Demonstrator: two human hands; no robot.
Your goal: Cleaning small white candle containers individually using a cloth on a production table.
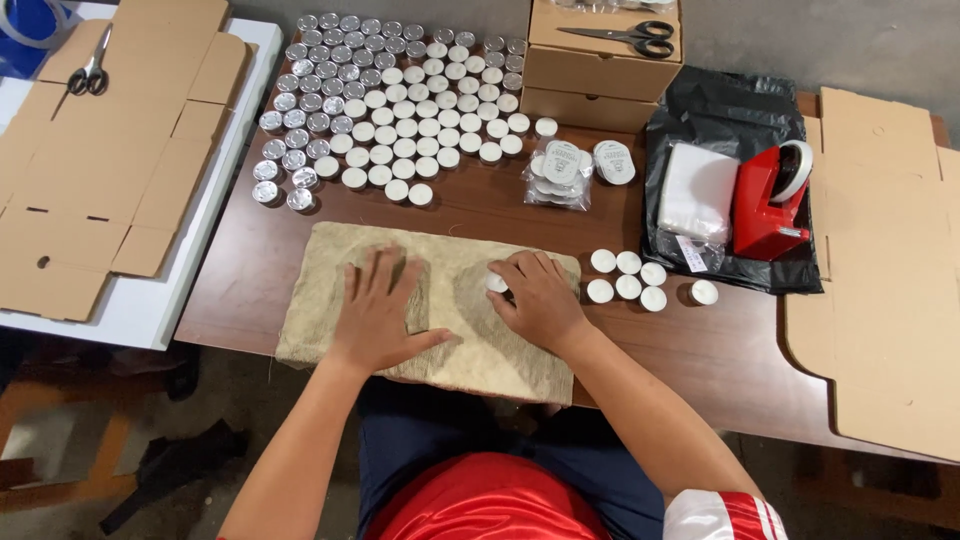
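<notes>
We have a single white tealight (496, 283) sitting on the burlap cloth (330, 340) at the near edge of the counter (250, 270), and our right hand (538, 298) is curled over it, fingertips closing around its rim. Whether it is truly gripped or only touched, we cannot quite tell from up here. It looks light and small, the wax soft enough to dent, so the thin rim is the place to take it. Our left hand (375, 312) lies flat and spread on the cloth, holding nothing, just pressing the coarse, floppy weave down. Just right of the cloth, six more white candles (627, 277) cluster together. Beyond, a big field of tealights (390, 100) covers the far counter, silver cups to the left. Bagged packs (560, 172) sit nearby, then a red tape dispenser (768, 205) on black plastic, and scissors (625, 36) on a cardboard box (590, 75).
</notes>
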